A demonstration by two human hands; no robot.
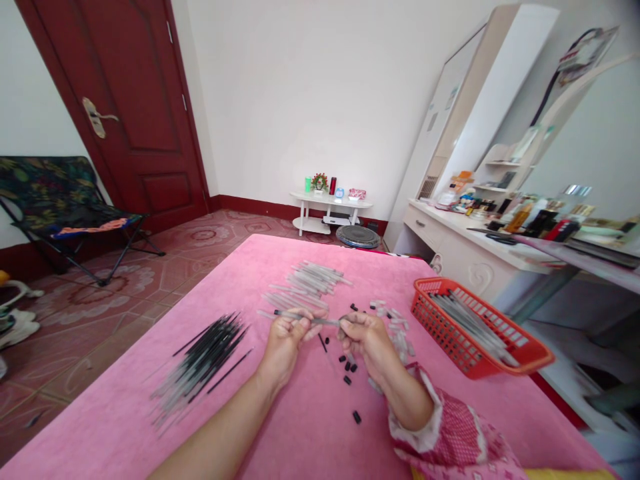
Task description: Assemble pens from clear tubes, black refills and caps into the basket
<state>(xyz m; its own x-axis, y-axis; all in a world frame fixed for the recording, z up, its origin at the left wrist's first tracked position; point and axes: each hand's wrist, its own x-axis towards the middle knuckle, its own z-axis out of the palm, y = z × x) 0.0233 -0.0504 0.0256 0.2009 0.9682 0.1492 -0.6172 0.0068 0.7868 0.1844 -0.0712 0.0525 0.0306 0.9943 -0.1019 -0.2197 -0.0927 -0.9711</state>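
Note:
Over the pink-covered table my left hand is closed around a clear-barrelled pen whose black end sticks out to the left. My right hand pinches the pen's other end; what else its fingers hold, if anything, is hidden. Beyond my hands lies a pile of clear pen barrels. A heap of thin black-and-clear refills is to the left. Small black plugs are scattered near my right hand, with clear caps beside them.
A red plastic basket holding pens stands at the table's right. Farther right is a white dressing table with bottles. A folding chair stands left, near a dark red door. A low white stand is against the far wall.

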